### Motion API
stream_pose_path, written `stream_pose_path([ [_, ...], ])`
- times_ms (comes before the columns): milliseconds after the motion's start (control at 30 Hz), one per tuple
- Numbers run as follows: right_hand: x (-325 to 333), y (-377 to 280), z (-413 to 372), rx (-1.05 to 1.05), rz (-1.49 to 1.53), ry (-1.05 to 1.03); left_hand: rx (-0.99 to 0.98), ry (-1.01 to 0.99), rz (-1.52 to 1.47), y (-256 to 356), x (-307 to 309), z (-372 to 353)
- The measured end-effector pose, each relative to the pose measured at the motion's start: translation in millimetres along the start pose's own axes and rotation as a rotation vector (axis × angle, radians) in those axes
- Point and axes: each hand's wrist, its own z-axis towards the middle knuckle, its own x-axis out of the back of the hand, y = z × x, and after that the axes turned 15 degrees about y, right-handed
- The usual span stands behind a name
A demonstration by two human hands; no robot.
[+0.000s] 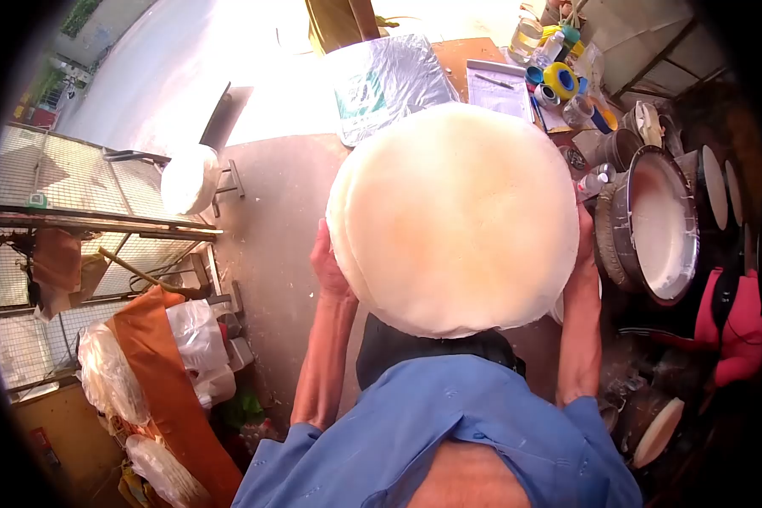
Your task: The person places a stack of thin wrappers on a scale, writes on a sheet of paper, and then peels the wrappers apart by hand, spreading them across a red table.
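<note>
A stack of large, round, pale cream sheets (461,220), thin at the edges, is held up in front of my chest. My left hand (328,264) grips its left edge, where several layers show slightly offset. At the opposite edge, my right hand (584,233) holds the stack, its fingers partly hidden. The underside of the stack cannot be seen.
Beyond the stack, a plastic-wrapped package (389,80) and a notebook with a pen (499,89) lie on a table beside tape rolls (560,80). A large white-coated vessel (662,224) stands right. Plastic-bagged round stacks (114,372) sit left near a stool (190,179).
</note>
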Motion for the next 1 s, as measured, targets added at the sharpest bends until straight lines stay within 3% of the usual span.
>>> stream_pose_path([
  [67,-1.8,-3.7,2.9,-0.014,0.177,-0.065,0.032,-0.035,-0.021,0.2,-5.0,21.4],
  [100,-32.8,5.3,47.6,-0.212,0.101,0.053,0.163,0.167,-0.049,19.6,5.5,64.9],
  [167,-56.6,4.6,115.9,-0.104,0.024,-0.012,0.209,0.040,-0.065,49.9,-15.5,141.7],
  [200,-80.3,-4.5,155.6,-0.089,0.063,0.037,0.139,0.017,-0.007,65.6,-37.0,182.9],
  [300,-104.5,6.1,225.6,-0.056,0.026,0.042,0.210,-0.067,-0.028,95.4,-48.3,255.6],
  [367,-131.1,5.4,258.6,-0.140,0.080,0.060,0.204,-0.031,-0.004,108.1,-58.4,292.7],
  [433,-145.3,8.7,296.2,-0.075,0.054,-0.020,0.181,-0.003,0.020,118.5,-62.5,327.0],
  [500,-138.4,30.7,333.5,-0.057,0.022,0.036,0.182,0.020,0.112,126.0,-54.6,354.7],
  [533,-129.6,38.4,347.1,-0.185,-0.101,0.097,0.187,0.029,0.117,125.2,-41.8,367.1],
  [567,-118.9,43.8,356.1,-0.311,-0.225,0.154,0.152,0.168,0.228,121.3,-22.5,379.3],
  [600,-103.2,46.2,353.4,-0.338,-0.583,0.356,0.113,0.306,0.338,118.8,-1.5,389.0],
  [633,-93.7,49.0,342.3,-0.273,-0.635,0.570,0.181,0.429,0.433,123.0,23.8,385.6],
  [733,-35.6,59.6,285.6,-0.304,-0.439,0.648,0.223,0.781,0.556,132.7,92.7,332.7],
  [767,-18.3,70.1,259.3,-0.370,-0.428,0.667,0.242,0.814,0.515,134.6,120.6,307.6],
  [867,29.1,130.0,166.6,-0.606,-0.610,0.722,0.384,0.997,0.499,123.6,202.6,229.1],
  [967,40.5,183.0,75.6,-0.955,-0.855,0.593,0.511,1.170,0.605,97.6,255.6,151.0],
  [1000,4.5,160.9,57.1,-0.836,-0.978,0.447,0.556,1.196,0.636,87.9,262.9,132.0],
])
